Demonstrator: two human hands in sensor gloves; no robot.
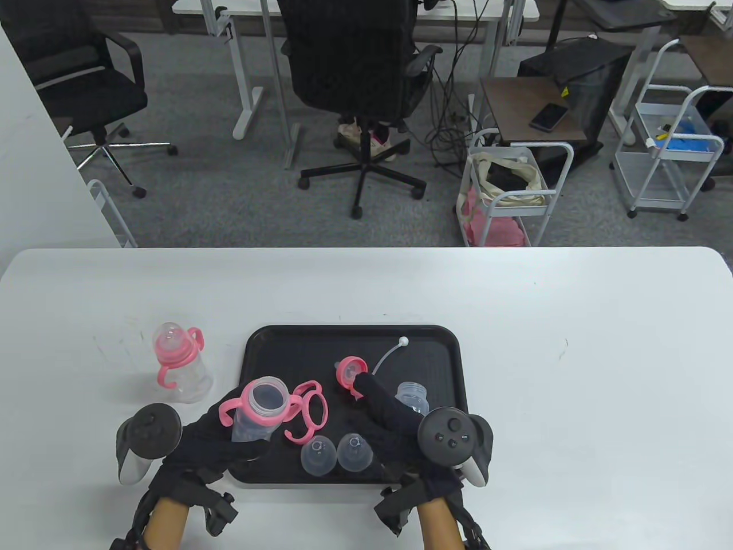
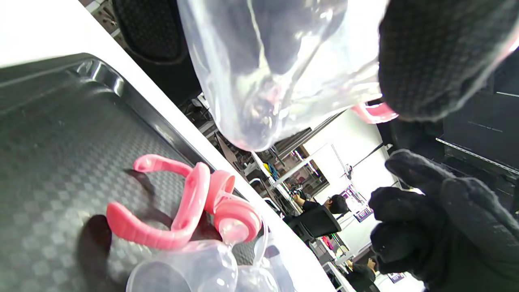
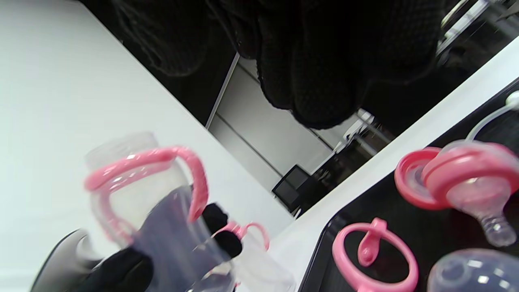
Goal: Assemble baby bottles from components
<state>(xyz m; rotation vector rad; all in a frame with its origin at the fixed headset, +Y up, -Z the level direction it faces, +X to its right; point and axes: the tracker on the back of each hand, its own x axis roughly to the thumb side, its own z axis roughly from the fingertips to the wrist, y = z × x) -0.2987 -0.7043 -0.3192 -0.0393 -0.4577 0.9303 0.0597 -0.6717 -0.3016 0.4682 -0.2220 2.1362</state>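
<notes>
My left hand grips a clear bottle body fitted with a pink two-handled ring and an open mouth, tilted above the tray's front left corner. Seen from the left wrist, its clear base fills the top, with a gloved finger on it. My right hand stretches over the black tray, fingers extended, their tips at a pink collar with a clear nipple lying on its side. I cannot tell if they touch it. A loose pink handle ring lies between the hands.
An assembled bottle with pink handles stands on the white table left of the tray. On the tray lie two clear caps, a straw with a white ball end and another clear bottle body beside my right hand.
</notes>
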